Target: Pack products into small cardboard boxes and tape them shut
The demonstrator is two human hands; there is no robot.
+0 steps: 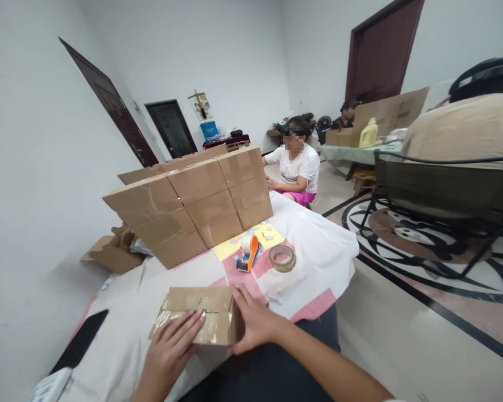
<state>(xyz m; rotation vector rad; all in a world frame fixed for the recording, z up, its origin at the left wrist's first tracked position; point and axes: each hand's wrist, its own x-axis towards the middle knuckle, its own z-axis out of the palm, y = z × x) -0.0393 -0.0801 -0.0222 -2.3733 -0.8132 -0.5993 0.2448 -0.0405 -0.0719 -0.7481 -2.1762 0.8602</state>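
Observation:
A small cardboard box (218,301) with clear tape over its top sits at the near edge of the cloth-covered table. My left hand (174,338) lies on its top, with the fingers stretched flat over the taped flaps. Around the box's right end, my right hand (254,318) has its fingers at the far corner and its thumb at the near one. Beyond the box are an orange and blue tape dispenser (251,254) and a roll of tape (282,258).
A stack of cardboard boxes (209,206) walls off the table's far side. A black flat object (81,340) lies at the left edge. An open carton (113,251) stands at far left. Across the table sits a person in a white shirt (297,167). A chair (444,206) stands at right.

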